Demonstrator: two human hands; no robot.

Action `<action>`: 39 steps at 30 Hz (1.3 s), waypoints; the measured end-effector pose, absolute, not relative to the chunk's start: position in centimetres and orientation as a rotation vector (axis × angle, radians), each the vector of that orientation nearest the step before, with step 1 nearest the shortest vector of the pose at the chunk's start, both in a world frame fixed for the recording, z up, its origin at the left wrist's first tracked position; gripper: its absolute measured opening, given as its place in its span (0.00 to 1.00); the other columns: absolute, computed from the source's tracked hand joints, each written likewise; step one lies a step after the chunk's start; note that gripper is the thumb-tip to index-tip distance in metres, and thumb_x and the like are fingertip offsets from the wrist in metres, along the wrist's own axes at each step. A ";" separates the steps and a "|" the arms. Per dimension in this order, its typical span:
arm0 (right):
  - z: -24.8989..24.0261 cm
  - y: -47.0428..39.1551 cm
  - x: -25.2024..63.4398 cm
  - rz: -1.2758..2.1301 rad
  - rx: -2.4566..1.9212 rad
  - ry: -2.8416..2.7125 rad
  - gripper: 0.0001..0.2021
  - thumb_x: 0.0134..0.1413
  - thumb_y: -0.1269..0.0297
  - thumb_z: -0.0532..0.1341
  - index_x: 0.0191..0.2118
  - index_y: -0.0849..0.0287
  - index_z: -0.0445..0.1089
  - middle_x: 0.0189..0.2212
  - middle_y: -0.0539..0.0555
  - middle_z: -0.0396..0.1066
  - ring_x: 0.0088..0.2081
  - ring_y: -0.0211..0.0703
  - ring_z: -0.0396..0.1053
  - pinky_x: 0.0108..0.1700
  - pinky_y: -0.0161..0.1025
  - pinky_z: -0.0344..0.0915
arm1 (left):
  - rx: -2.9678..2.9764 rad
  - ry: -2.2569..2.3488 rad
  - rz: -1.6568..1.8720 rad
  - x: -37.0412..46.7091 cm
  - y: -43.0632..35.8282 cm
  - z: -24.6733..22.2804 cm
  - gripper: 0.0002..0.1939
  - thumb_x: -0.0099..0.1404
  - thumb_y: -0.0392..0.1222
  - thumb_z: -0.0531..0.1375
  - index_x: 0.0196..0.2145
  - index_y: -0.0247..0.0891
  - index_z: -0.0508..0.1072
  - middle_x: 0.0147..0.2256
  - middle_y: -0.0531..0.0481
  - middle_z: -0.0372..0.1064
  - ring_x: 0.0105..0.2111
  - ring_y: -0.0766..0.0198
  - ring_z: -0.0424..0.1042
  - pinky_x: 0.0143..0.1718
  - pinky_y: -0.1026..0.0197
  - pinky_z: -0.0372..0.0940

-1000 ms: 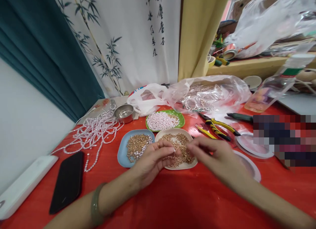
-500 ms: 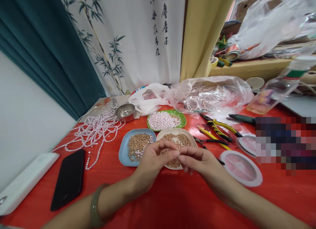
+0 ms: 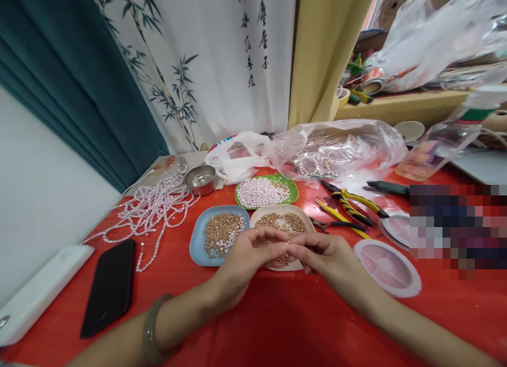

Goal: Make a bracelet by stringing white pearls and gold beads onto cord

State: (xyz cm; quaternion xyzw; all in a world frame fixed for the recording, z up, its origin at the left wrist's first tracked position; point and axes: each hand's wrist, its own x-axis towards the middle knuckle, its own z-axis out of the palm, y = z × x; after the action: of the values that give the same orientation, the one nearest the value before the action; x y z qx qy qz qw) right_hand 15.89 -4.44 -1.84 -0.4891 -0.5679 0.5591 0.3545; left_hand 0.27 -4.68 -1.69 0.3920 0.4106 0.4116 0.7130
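My left hand (image 3: pixel 253 256) and my right hand (image 3: pixel 322 253) meet fingertip to fingertip, both closed in a pinch. Whatever lies between the fingertips is too small to make out. Just behind and below them is a cream plate (image 3: pixel 311 219) of gold beads (image 3: pixel 295 223), partly covered by my fingers. To its left stands a blue plate (image 3: pixel 198 245) holding gold beads and some pearl-white ones. Behind these, a green plate (image 3: pixel 293 191) carries mostly white pearl beads (image 3: pixel 259 193). A ring and a green bangle (image 3: pixel 152 327) are on my left hand and wrist.
Left on the red table lie strung pearl strands (image 3: pixel 158 203), a black phone (image 3: pixel 109 288) and a long white case (image 3: pixel 47 290). A metal bowl (image 3: pixel 200 179) sits behind. At right are yellow-black pliers (image 3: pixel 352 203), clear spools (image 3: pixel 390 266), a plastic bag (image 3: pixel 340 150) and a bottle (image 3: pixel 447 134).
Both hands stay pinched together; my right hand has shifted slightly up and my fingertips have drawn closer. The plates and tools have not moved on the table.
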 end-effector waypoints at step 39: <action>-1.4 -4.8 15.6 1.463 -1.244 -1.279 0.05 0.41 0.61 0.64 0.26 0.55 0.72 0.21 0.47 0.68 0.23 0.36 0.62 0.27 0.35 0.59 | 1.094 0.967 1.029 0.3 -4.8 -1.6 0.09 0.49 0.35 0.64 0.31 0.37 0.74 0.26 0.52 0.70 0.29 0.66 0.69 0.33 0.63 0.63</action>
State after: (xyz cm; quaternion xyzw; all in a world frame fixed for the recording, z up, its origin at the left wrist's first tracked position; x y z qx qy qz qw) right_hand 15.64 -4.81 -1.43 -0.4928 -0.5069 0.5798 0.4050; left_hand 0.26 -4.75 -1.64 0.4772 0.4217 0.4489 0.6268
